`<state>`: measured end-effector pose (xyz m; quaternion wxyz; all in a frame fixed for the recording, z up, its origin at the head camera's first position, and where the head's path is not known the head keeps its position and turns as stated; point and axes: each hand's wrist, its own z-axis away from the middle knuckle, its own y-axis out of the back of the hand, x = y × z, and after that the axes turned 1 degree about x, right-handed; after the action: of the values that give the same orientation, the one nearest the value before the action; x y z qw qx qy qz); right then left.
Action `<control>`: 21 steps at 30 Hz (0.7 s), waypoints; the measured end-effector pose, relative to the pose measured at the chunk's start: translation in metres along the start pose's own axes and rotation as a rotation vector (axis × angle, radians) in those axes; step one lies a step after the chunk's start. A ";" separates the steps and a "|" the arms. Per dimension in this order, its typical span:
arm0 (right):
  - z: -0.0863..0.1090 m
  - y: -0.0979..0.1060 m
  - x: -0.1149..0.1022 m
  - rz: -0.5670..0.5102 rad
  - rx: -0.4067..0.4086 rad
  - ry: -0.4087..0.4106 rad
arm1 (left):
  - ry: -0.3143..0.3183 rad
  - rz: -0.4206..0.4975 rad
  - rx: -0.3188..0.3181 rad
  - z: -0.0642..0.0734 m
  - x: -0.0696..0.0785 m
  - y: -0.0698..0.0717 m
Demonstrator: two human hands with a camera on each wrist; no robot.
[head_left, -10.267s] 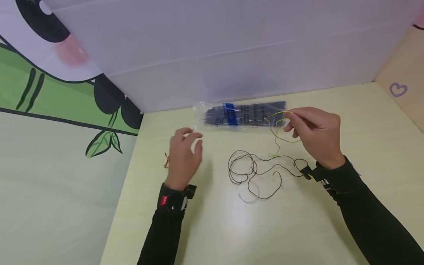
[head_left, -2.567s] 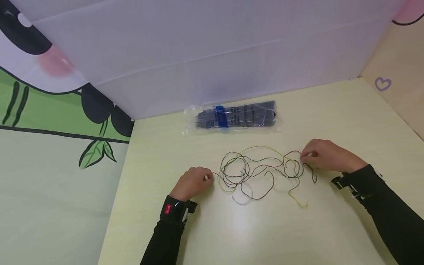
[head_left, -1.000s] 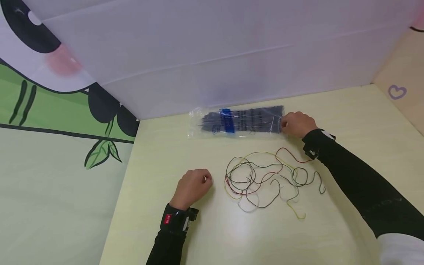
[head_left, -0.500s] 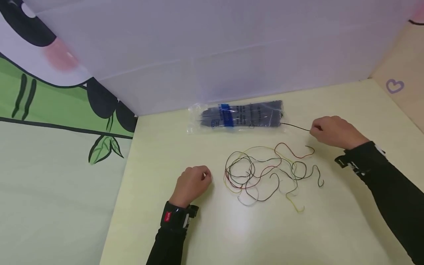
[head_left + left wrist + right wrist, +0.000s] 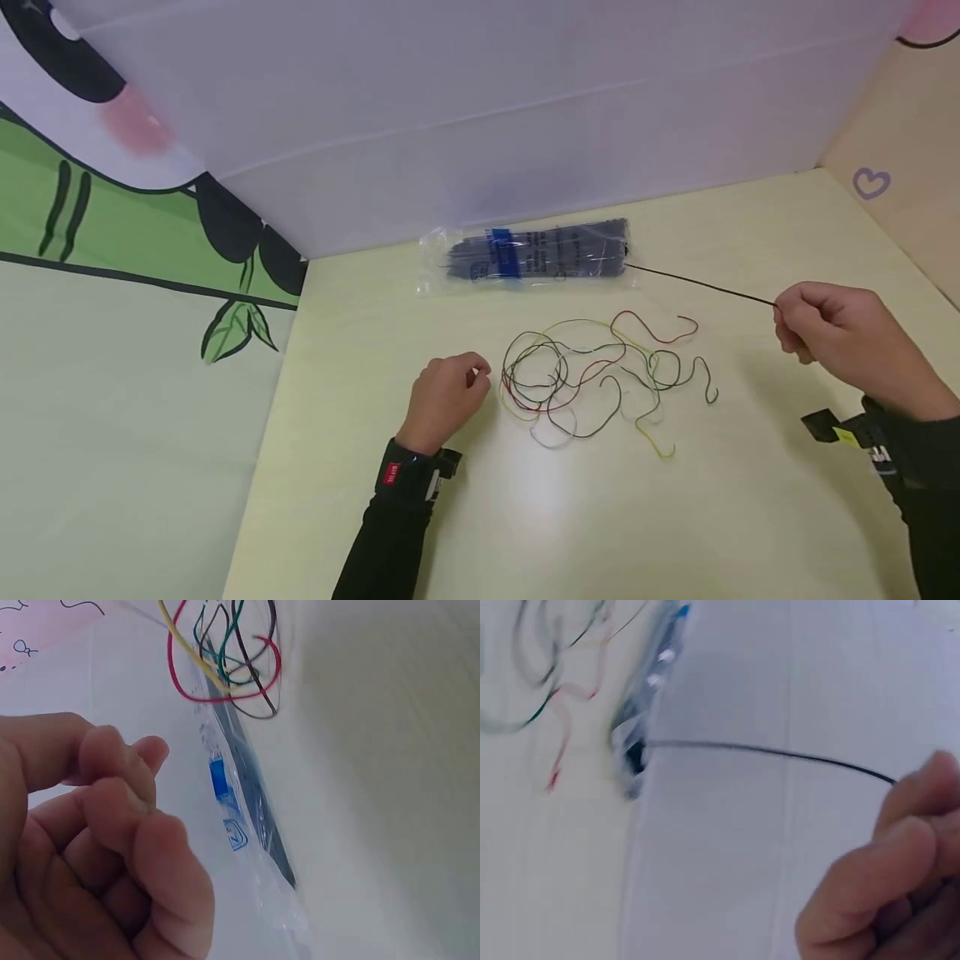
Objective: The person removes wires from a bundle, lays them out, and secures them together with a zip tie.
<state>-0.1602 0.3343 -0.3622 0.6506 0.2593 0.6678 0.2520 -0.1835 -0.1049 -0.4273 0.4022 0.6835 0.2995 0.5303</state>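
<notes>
Right hand (image 5: 855,342) is pinching a black strip (image 5: 701,284) reaching the bag (image 5: 555,253).
Left hand (image 5: 447,400) is sitting near coloured wires (image 5: 558,379), fingers loosely curled.

Strip (image 5: 705,286) is thin, black, near straight, sagging slightly; one end pinched in the right hand (image 5: 843,333), the other at the bag's right end. Bag (image 5: 570,254): clear plastic, blue band, packed with dark strips, lying lengthwise left to right. Wires (image 5: 557,379) lie loose in front of it: red, yellow, dark green and white, overlapping coils at left, hooked ends at right; left hand (image 5: 448,398) just beside the coils, holding nothing.
</notes>
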 end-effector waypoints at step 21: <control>0.046 -0.111 -0.049 -0.320 -0.039 0.285 | -0.105 0.472 -0.042 -0.010 0.032 -0.025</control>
<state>-0.1153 0.2193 -0.4025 0.5860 0.0993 0.7808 0.1926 -0.1847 -0.0636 -0.4328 0.2963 0.7527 0.0991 0.5795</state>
